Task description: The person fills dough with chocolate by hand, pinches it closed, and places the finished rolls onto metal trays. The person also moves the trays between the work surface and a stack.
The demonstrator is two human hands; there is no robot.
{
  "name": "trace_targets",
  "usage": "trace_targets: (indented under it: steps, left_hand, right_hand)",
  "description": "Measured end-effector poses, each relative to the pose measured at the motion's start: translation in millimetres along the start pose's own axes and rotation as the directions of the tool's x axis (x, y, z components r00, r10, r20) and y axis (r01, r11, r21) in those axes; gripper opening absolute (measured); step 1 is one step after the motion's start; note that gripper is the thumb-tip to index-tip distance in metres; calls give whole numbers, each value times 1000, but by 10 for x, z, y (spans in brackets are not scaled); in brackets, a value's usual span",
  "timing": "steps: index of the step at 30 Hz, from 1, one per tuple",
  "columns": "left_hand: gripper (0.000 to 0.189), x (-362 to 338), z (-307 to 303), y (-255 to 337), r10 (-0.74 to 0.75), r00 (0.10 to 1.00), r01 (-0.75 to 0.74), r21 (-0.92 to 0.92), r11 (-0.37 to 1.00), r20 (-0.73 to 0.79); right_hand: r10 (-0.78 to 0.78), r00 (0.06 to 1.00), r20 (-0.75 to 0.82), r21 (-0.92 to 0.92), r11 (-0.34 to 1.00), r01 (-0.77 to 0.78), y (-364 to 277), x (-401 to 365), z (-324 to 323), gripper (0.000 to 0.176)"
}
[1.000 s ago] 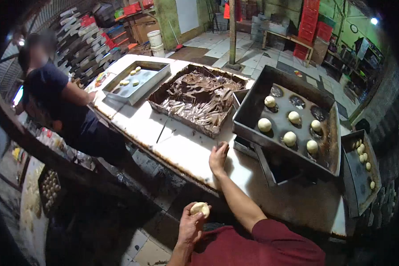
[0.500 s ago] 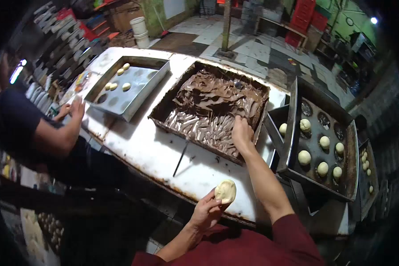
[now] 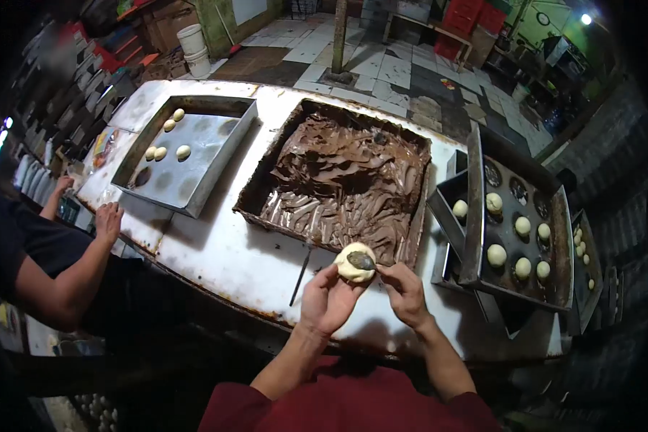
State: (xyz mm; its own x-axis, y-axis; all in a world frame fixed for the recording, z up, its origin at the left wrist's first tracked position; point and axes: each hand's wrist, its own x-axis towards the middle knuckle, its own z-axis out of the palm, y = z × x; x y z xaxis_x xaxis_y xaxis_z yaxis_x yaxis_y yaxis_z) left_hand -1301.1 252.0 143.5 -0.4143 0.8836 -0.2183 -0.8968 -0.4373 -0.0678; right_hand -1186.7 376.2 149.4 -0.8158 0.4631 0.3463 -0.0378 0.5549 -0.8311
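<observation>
Near the tray point(image 3: 263, 169), the left hand point(image 3: 327, 299) has its grip half-closed under the dough point(image 3: 347, 269), face-up, so the right hand point(image 3: 405, 291), grip pinched, seats chocolate point(image 3: 361, 260).

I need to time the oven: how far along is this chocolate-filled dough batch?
Done: several round dough balls sit in the dark metal tray on the right. In hand: the left hand cups a flattened pale dough piece while the right hand sets a dark chocolate dab on it. Left: closing it; some tray spots are empty.
</observation>
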Motion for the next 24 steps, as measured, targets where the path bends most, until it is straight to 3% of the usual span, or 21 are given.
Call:
trace_targets:
  steps: [2, 4, 5, 6, 7, 8, 9, 10, 12, 13, 14, 16, 17, 18, 19, 20, 22, 24]
  left_hand:
    - [46, -106, 69, -2, -55, 995, 63, -89, 994, 84]
    - [59, -310, 56, -8, -8, 998, 15, -115, 993, 61]
    - [67, -417, 30, -18, 57, 992, -58, 10, 998, 115]
    - [76, -521, -2, -84, 118, 978, -141, 130, 981, 171]
    - [88, -616, 20, -225, 246, 968, -245, 442, 863, 57]
    - [88, -687, 3, -368, 244, 968, -236, 516, 823, 54]
    - [87, -720, -90, -530, 239, 970, -223, 524, 822, 38]
    - [86, -748, -142, -710, 231, 973, -203, 535, 820, 16]
    - [82, -793, -279, -1094, 214, 976, -206, 425, 881, 28]
    - [78, -815, -339, -1244, 196, 980, -173, 430, 886, -10]
    - [75, -850, -410, -1382, 178, 983, -139, 429, 892, -50]
    - [62, -863, -643, -1527, 142, 989, -110, 481, 870, -30]
    - [58, -972, -648, -1597, 236, 964, -151, 473, 868, -126]
    - [55, -1099, -614, -1670, 327, 920, -195, 468, 862, -218]
    - [49, -1216, -613, -1735, 416, 872, -226, 543, 809, -256]
    - [49, -1312, -570, -1787, 437, 865, -247, 547, 800, -247]
    - [46, -1490, -443, -1955, 462, 849, -337, 410, 848, -258]
    - [43, -1616, -485, -2155, 459, 873, -358, 426, 831, -162]
  right_hand:
    - [-31, 999, -44, 54, 998, 34, 316, -279, -79, 30]
    - [-169, 976, -137, -76, 984, 159, 512, -468, -222, 32]
    - [-72, 982, -172, -98, 994, 56, 672, -615, -243, 35]
    - [-79, 985, -155, -78, 995, 67, 763, -712, -245, 35]
    - [-5, 981, -196, -161, 987, -28, 832, -783, -235, 37]
    - [63, 969, -237, -239, 963, -121, 893, -847, -227, 39]
    - [35, 967, -254, -241, 965, -99, 941, -915, -194, 38]
    - [-89, 959, -268, -361, 933, -14, 844, -901, -195, 36]
    - [-2, 974, -228, -271, 960, -62, 484, -971, -256, 29]
    - [73, 987, -144, -106, 990, -89, 439, -985, -253, 20]
    - [215, 970, 110, 288, 927, -239, 356, -990, -313, 14]
    - [286, 801, 525, 603, 540, -588, 141, -1008, -450, 14]
    - [39, 929, 367, 492, 840, -230, 79, -1098, -483, 12]
    - [-81, 918, 388, 336, 940, -59, -37, -1191, -563, 13]
    - [-338, 895, 292, 265, 928, 264, -149, -1309, -635, 14]
    - [-584, 785, 207, 160, 812, 561, -239, -1412, -694, 15]
    - [-656, 728, 200, 93, 752, 652, -316, -1660, -818, 15]
    - [-709, 680, 185, -17, 690, 724, -417, -1852, -938, 15]
